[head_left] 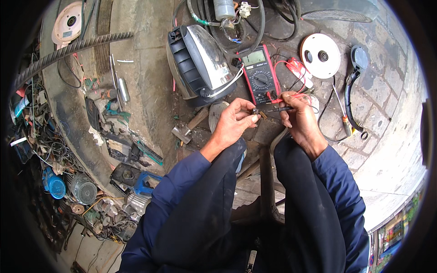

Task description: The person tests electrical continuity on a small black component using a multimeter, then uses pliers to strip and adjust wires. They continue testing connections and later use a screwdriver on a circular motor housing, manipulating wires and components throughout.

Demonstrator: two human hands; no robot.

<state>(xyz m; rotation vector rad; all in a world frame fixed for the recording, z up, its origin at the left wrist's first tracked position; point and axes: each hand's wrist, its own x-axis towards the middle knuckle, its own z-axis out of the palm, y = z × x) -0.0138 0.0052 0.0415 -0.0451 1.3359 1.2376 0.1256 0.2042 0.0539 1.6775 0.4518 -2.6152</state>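
Pinched in my left hand is a small dark part with brass-coloured metal; its exact kind is too small to tell. My right hand grips two test probes together, a red probe above and a black probe below. Both point left toward the small part; whether a tip touches it I cannot tell. Just beyond my hands lies a red-framed multimeter with a round dial and a small display. Left of the meter rests a chrome and black appliance housing.
A hammer lies near my left wrist. To the right are a white disc, a screwdriver and a black curved part. Cables and a cylindrical motor sit at the back. Scrap and a blue motor crowd the left.
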